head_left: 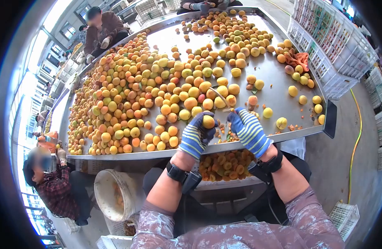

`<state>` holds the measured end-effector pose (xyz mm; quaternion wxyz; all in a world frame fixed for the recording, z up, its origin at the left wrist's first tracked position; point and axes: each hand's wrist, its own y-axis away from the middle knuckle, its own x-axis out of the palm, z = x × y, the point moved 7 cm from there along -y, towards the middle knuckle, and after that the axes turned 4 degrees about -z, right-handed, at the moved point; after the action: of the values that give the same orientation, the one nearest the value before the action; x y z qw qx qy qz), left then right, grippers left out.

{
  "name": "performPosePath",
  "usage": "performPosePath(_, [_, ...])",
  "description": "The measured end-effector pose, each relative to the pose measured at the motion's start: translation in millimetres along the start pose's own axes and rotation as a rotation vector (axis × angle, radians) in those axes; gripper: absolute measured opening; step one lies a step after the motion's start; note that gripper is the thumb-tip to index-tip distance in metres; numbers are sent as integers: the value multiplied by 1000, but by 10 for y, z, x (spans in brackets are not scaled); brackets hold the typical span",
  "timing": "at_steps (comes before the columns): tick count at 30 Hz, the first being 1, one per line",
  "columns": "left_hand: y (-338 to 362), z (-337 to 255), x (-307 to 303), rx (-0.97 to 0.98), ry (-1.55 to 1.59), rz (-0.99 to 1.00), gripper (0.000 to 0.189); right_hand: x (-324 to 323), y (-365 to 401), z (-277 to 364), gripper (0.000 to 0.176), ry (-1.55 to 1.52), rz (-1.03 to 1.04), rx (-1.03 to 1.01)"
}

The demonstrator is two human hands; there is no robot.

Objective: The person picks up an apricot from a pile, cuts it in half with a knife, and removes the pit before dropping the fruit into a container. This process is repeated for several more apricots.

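Observation:
My left hand [198, 133], in a striped glove, is closed around a yellow apricot [208, 121] just above the near edge of the metal table [174, 156]. To its right, my right hand [249, 130], gloved alike, grips a thin curved tool [218, 95] whose pale end sits at my fingertips. The tool's strip points up and left, away from the held apricot. Loose apricots [190, 103] lie just beyond both hands. Scraps of fruit [229, 136] are scattered between my hands. Below the edge, a container holds halved apricots [226, 166].
A large apricot pile [128, 91] covers the table's left side. White crates [323, 45] are stacked at the right, near an orange cloth [297, 60]. A white bucket [112, 195] stands lower left. People sit at left [54, 182], upper left [104, 31] and the far end.

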<state>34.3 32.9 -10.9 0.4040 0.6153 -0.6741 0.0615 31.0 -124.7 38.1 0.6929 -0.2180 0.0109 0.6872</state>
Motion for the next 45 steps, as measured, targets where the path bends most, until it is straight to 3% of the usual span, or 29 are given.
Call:
performPosePath(2, [-40, 107, 65, -60, 92, -65, 34, 42, 27, 38, 17, -4, 23, -14])
performPosePath(4, [-159, 248, 31, -81, 155, -195, 49, 127, 54, -8, 17, -350, 97, 241])
performPosePath(7, [-165, 277, 152, -122, 143, -57, 53, 154, 102, -7, 19, -492, 78, 301])
performPosePath(8, [-124, 275, 242, -116, 207, -132, 54, 142, 92, -16, 19, -369, 77, 178])
performPosePath(9, [-91, 268, 364, -116, 209, -131, 54, 137, 98, -17, 19, -366, 78, 178])
performPosePath(11, [-22, 208, 495, -69, 251, -229, 51, 11, 81, 149, 20, -8, -36, -48])
performPosePath(12, [31, 183, 572, -94, 223, -191, 47, -59, 84, 287, 20, 108, -55, -58])
performPosePath(16, [-367, 499, 230, -119, 157, 21, 45, -135, 61, 212, 22, 81, -69, -17])
performPosePath(19, [-142, 308, 386, -135, 49, 51, 44, -163, 65, 251, 23, 46, -82, -86])
performPosePath(21, [-237, 414, 369, -118, 191, -31, 40, -149, 61, 223, 25, 82, -29, -21])
performPosePath(27, [-296, 454, 280, -60, 157, -59, 32, -136, 63, 268, 23, 174, -69, -37])
performPosePath(29, [-336, 476, 176, 25, 49, -111, 28, -121, 70, 262, 24, 230, -73, -35])
performPosePath(31, [-338, 454, 253, 95, 147, -213, 28, -106, 94, 237, 23, 359, -41, -7])
performPosePath(33, [-455, 497, 125, 206, 91, -112, 28, -51, 87, 162, 24, 335, -39, 6])
performPosePath(37, [-394, 349, 152, 367, 38, -96, 24, 14, 59, 188, 25, 379, -38, -29])
performPosePath(39, [-220, 195, 229, 502, -268, -191, 25, 55, 49, 119, 26, 95, -56, 3])
performPosePath(45, [-121, -2, 270, 661, -532, -256, 27, 219, 56, -79, 36, 37, -14, 119])
